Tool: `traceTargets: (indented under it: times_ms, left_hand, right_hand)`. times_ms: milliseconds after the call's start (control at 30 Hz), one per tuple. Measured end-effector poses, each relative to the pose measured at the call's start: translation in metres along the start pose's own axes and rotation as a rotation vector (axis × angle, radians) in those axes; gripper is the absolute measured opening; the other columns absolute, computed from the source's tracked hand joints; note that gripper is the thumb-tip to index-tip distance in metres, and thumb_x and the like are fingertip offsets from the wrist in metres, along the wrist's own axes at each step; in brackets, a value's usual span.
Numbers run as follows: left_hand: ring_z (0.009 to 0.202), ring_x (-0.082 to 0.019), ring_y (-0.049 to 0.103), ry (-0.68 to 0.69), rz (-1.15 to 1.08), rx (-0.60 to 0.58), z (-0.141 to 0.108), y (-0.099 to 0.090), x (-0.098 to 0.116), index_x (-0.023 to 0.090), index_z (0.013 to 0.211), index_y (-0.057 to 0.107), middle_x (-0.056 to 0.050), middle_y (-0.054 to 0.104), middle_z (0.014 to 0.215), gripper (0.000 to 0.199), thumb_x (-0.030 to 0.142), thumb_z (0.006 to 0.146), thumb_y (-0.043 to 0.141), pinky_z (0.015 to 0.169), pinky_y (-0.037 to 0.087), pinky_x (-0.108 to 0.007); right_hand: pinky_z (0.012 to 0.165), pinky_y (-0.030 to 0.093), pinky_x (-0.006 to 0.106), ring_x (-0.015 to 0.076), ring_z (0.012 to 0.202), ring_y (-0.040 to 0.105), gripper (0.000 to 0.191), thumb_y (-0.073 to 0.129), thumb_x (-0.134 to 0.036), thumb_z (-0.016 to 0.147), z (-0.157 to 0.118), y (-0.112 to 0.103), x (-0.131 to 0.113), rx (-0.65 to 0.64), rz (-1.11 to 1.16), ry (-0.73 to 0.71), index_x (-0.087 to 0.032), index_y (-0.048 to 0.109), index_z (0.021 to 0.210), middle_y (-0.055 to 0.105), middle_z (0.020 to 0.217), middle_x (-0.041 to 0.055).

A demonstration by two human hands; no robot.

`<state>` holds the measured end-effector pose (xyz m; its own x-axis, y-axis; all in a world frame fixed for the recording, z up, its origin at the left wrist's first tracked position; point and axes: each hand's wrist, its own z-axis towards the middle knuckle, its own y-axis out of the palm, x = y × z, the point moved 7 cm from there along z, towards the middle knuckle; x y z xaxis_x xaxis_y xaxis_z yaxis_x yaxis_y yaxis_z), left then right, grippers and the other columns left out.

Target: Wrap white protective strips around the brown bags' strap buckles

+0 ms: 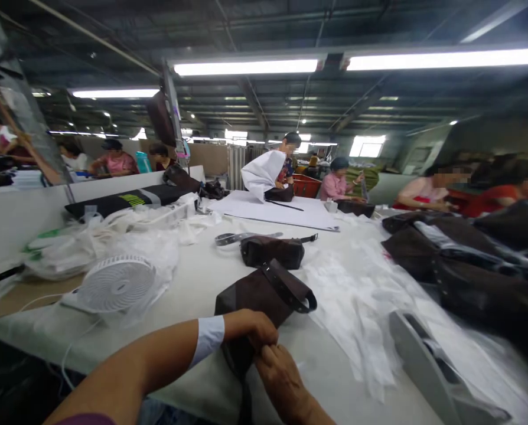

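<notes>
A dark brown leather bag (pixel 255 293) lies on the white-covered table right in front of me. Its wide strap with metal studs (pixel 284 287) loops over the far right side, and another strap hangs down over the near edge. My left hand (pixel 256 328) reaches across the bag with its fingers curled on the near right edge. Close against it, my right hand (pixel 282 375) is closed in a pinch at the same edge. Both hands grip the bag there; the exact part between the fingertips is hidden. Beyond it rests a second dark brown bag (pixel 273 252) with its strap stretched out.
A white fan (pixel 117 283) stands at left beside crumpled plastic and white strips. Thin white wrapping sheets (pixel 348 301) spread to the right, near a grey holder (pixel 423 360). Dark bags (pixel 463 254) pile up at far right. Several people work around the table's far side.
</notes>
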<state>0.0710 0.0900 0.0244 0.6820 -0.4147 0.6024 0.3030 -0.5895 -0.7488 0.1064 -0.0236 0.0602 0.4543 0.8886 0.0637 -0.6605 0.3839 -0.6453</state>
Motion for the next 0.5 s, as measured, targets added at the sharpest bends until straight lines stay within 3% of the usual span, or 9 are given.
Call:
traceTargets:
  times_ms: [67, 100, 133, 233, 300, 367, 400, 467, 500]
  left_hand:
    - [0.047, -0.013, 0.045, -0.005, 0.138, -0.158, -0.014, 0.002, 0.006, 0.018, 0.042, 0.053, 0.005, 0.047, 0.041, 0.024, -0.001, 0.047, 0.066, 0.053, 0.040, -0.024]
    - [0.051, -0.013, 0.048, 0.018, 0.151, -0.132, -0.024, -0.003, 0.013, 0.018, 0.048, 0.057, 0.004, 0.052, 0.047, 0.019, 0.001, 0.050, 0.064, 0.056, 0.041, -0.024]
    - [0.058, -0.014, 0.052, 0.055, 0.101, -0.008, -0.036, -0.011, 0.023, 0.020, 0.056, 0.063, 0.002, 0.058, 0.056, 0.016, 0.003, 0.055, 0.063, 0.061, 0.042, -0.024]
    - [0.076, -0.016, 0.058, 0.078, -0.372, 0.646, -0.089, -0.027, 0.043, 0.021, 0.080, 0.068, -0.004, 0.066, 0.084, 0.016, 0.014, 0.073, 0.055, 0.069, 0.044, -0.025]
    - [0.064, -0.012, 0.055, -0.078, -0.814, 0.930, -0.122, 0.006, 0.038, 0.020, 0.082, 0.065, -0.004, 0.064, 0.081, 0.013, 0.020, 0.076, 0.054, 0.059, 0.041, -0.023]
    - [0.048, -0.008, 0.045, -0.281, -1.243, 0.929, -0.134, 0.065, 0.037, 0.018, 0.084, 0.061, -0.002, 0.061, 0.072, 0.014, 0.020, 0.071, 0.059, 0.047, 0.034, -0.021]
    - [0.043, -0.007, 0.041, -0.363, -1.415, 0.877, -0.134, 0.094, 0.040, 0.017, 0.087, 0.060, 0.000, 0.059, 0.068, 0.019, 0.019, 0.068, 0.061, 0.043, 0.030, -0.020]
    - [0.041, -0.005, 0.039, -0.463, -1.646, 0.830, -0.133, 0.134, 0.042, 0.015, 0.095, 0.058, 0.001, 0.058, 0.068, 0.032, 0.017, 0.064, 0.064, 0.041, 0.027, -0.019]
    - [0.041, -0.005, 0.038, -0.475, -1.717, 0.881, -0.133, 0.144, 0.039, 0.015, 0.099, 0.057, 0.000, 0.059, 0.070, 0.037, 0.016, 0.063, 0.065, 0.041, 0.027, -0.019]
  right_hand:
    - [0.055, 0.027, 0.029, 0.0144, 0.056, 0.044, 0.028, 0.043, -0.001, 0.081, -0.006, 0.007, 0.007, -0.029, -0.008, 0.112, -0.018, 0.055, 0.063, 0.053, 0.062, 0.0025]
    - [0.053, 0.027, 0.028, 0.0137, 0.055, 0.046, 0.027, 0.044, 0.001, 0.078, -0.009, 0.011, 0.012, -0.076, 0.002, 0.188, -0.018, 0.058, 0.065, 0.056, 0.065, 0.0027]
    - [0.052, 0.028, 0.027, 0.0131, 0.055, 0.048, 0.026, 0.045, 0.002, 0.076, -0.012, 0.016, 0.017, -0.144, 0.029, 0.278, -0.017, 0.060, 0.068, 0.059, 0.068, 0.0030]
    - [0.055, 0.034, 0.023, 0.0130, 0.063, 0.056, 0.025, 0.049, 0.002, 0.071, -0.020, 0.027, 0.033, -0.393, 0.255, 0.588, -0.016, 0.066, 0.076, 0.065, 0.077, 0.0038]
    - [0.060, 0.038, 0.022, 0.0139, 0.069, 0.058, 0.019, 0.053, 0.000, 0.071, -0.027, 0.035, 0.038, -0.547, 0.533, 0.797, -0.014, 0.066, 0.075, 0.064, 0.073, 0.0023]
    - [0.055, 0.039, 0.022, 0.0127, 0.060, 0.055, 0.010, 0.058, -0.009, 0.077, -0.042, 0.047, 0.037, -0.708, 0.872, 1.067, -0.011, 0.063, 0.069, 0.059, 0.060, 0.0004]
    - [0.055, 0.041, 0.022, 0.0126, 0.059, 0.055, 0.011, 0.059, -0.015, 0.080, -0.048, 0.051, 0.037, -0.688, 1.021, 1.202, -0.010, 0.063, 0.071, 0.058, 0.060, 0.0005]
    - [0.062, 0.048, 0.026, 0.0144, 0.070, 0.059, 0.018, 0.060, -0.027, 0.084, -0.059, 0.059, 0.034, -0.665, 1.201, 1.355, -0.009, 0.063, 0.088, 0.063, 0.078, 0.0038]
    - [0.069, 0.051, 0.029, 0.0157, 0.078, 0.060, 0.024, 0.058, -0.031, 0.087, -0.063, 0.062, 0.031, -0.655, 1.241, 1.398, -0.010, 0.062, 0.098, 0.063, 0.091, 0.0059]
